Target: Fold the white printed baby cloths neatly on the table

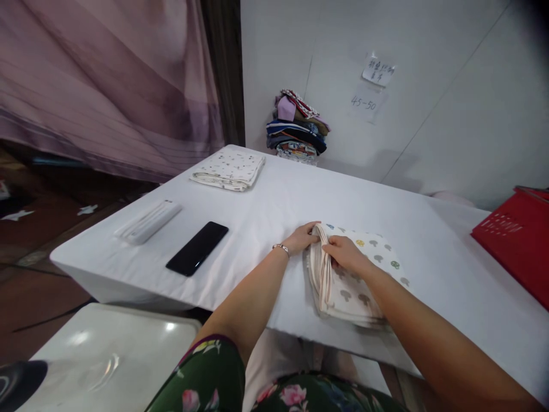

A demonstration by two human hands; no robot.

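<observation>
A folded white cloth (355, 302) with a print of grey, yellow and green mushrooms lies near the front edge of the table. My left hand (302, 238), with a bracelet at the wrist, is closed on its far left corner. On the cloth's left side, my right hand (345, 255) grips the gathered upper layers with thumb and fingers. Those layers stand a little raised and bunched between the two hands. Some fingertips are hidden in the folds.
On the white table (274, 197) lie a black phone (198, 248), a white packaged item (150, 222) and a folded patterned cloth (229, 167). A clothes stack (298, 129) rises beyond the far edge. A red bag (518, 240) is at right, a white stool (107, 355) at lower left.
</observation>
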